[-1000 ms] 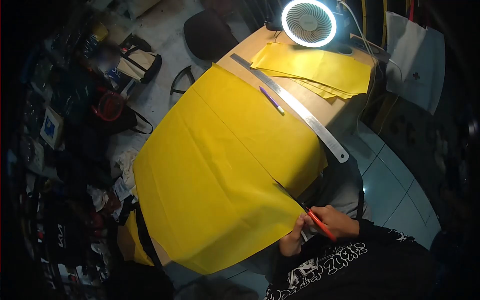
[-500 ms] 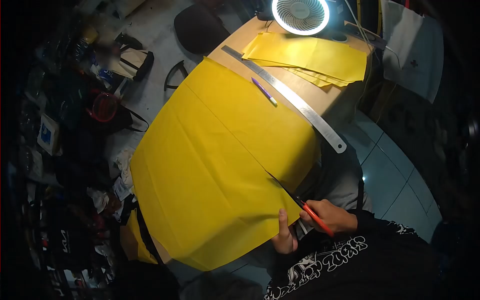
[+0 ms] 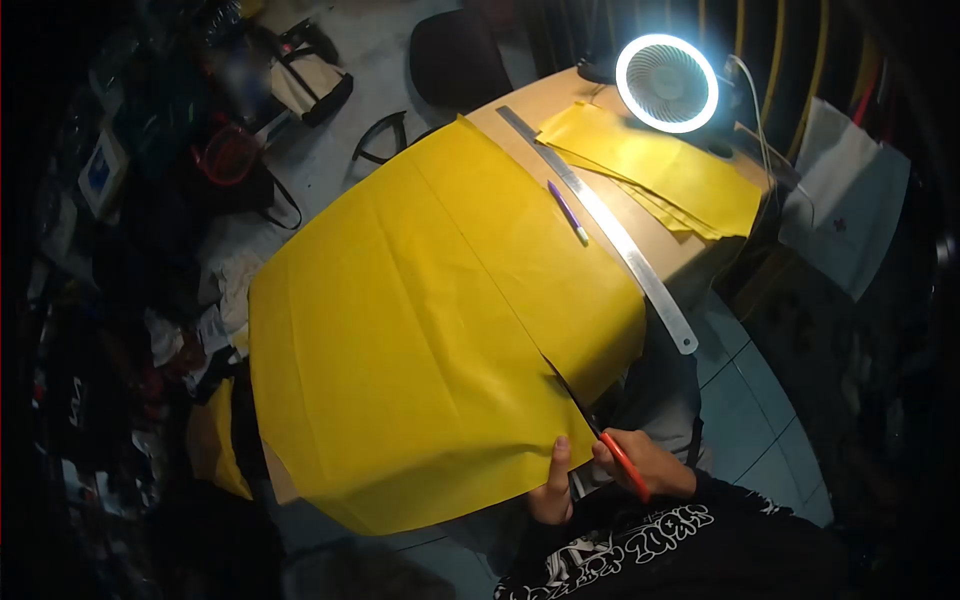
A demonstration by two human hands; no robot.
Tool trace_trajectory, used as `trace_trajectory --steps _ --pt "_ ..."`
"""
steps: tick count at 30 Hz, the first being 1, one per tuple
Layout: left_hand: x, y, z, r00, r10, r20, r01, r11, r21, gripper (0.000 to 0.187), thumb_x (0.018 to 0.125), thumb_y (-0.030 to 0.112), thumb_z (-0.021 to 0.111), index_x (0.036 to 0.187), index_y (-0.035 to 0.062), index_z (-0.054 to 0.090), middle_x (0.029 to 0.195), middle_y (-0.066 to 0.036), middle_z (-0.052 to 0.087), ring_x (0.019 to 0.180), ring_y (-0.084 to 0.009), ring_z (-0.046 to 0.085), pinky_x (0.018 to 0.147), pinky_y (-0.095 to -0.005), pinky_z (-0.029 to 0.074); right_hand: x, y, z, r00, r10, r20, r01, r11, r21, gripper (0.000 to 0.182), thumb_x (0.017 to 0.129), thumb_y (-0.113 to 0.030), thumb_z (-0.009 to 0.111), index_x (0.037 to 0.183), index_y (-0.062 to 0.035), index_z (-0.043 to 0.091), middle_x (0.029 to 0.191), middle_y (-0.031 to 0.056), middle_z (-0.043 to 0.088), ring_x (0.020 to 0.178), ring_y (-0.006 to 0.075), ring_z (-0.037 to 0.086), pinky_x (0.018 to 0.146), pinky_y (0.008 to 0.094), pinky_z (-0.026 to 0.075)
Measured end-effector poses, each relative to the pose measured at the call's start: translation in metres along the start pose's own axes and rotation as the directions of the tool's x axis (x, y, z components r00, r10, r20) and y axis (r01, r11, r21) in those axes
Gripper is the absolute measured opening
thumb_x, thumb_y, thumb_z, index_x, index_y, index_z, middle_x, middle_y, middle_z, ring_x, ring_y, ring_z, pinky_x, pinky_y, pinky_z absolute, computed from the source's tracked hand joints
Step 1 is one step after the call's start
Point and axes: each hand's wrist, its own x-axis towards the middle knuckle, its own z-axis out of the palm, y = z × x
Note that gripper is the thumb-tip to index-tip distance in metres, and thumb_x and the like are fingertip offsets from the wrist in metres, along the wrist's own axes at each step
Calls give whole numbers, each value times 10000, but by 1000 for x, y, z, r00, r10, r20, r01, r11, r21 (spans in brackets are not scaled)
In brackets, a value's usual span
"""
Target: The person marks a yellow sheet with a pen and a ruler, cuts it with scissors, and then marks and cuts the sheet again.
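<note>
A large yellow sheet (image 3: 370, 330) covers most of the table and hangs over its near edge. A thin dark line runs along it down to a cut slit. My right hand (image 3: 655, 468) is closed round the red handles of a pair of scissors (image 3: 625, 466), whose dark blades lie in the slit at the sheet's near edge. Just left of it, my left hand (image 3: 553, 485) pinches the sheet's near edge, thumb on top and fingers underneath, hidden. A purple pen (image 3: 568, 212) rests on the sheet's far right part, beside a long steel ruler (image 3: 610, 230).
Several yellow cut pieces (image 3: 660, 170) are stacked at the table's far end, near a lit ring-shaped fan (image 3: 667, 84). The ruler's holed end juts past the table's right edge. A dark chair (image 3: 460, 62) stands beyond, and bags and clutter lie on the floor at left.
The camera view has shifted, so the table and fan appear lower and the far things further right. Both hands keep their hold, and the scissors stay in the slit.
</note>
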Motion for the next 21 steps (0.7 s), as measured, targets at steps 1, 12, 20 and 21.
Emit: trace_trajectory --steps 1,12,20,21 --pt "0 0 2 1000 21 -8 -21 1000 -4 273 933 106 592 1173 -12 534 1094 -91 597 968 -168 582 857 -305 464 0 1 1 1000 -4 -4 4 1000 0 449 983 -381 484 804 28 531 624 175 570 562 316 593 539 405 442" --pt "1 17 11 991 120 -64 -117 992 49 188 905 89 627 1043 -36 599 991 -91 636 880 -177 605 781 -305 485 1 0 4 999 -32 -13 31 999 -31 478 1006 -382 430 779 26 534 613 162 547 530 310 533 530 389 427" --pt "3 7 6 990 128 -56 -127 991 31 199 901 97 632 1042 -41 602 992 -104 643 868 -191 616 775 -313 492 0 -12 2 998 60 18 -59 998 -27 473 1010 -376 419 803 25 558 633 129 573 566 253 578 552 358 453" --pt "3 7 5 990 131 -47 -129 991 38 200 901 96 632 1042 -41 602 993 -105 643 870 -191 617 776 -313 492 0 -11 3 998 62 12 -62 998 -28 472 1010 -376 420 805 27 557 635 132 574 568 256 577 557 360 454"
